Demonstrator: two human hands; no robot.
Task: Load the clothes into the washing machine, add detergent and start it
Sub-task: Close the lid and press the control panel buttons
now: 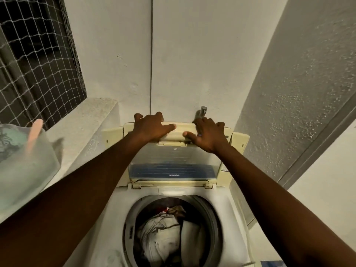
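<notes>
A white top-loading washing machine [230, 214] fills the lower middle of the head view. Its round drum holds a pile of clothes [165, 234], mostly pale cloth with some dark and red pieces. The cream folding lid [173, 160] stands raised against the back wall. My left hand [151, 127] grips the lid's top edge on the left, fingers curled over it. My right hand [209, 134] grips the same edge on the right.
A translucent plastic tub [25, 164] with a pink handle sits on the ledge at the left. A netted window [36, 60] is above it. A metal tap [202, 110] sticks out of the wall behind the lid. A rough wall stands close on the right.
</notes>
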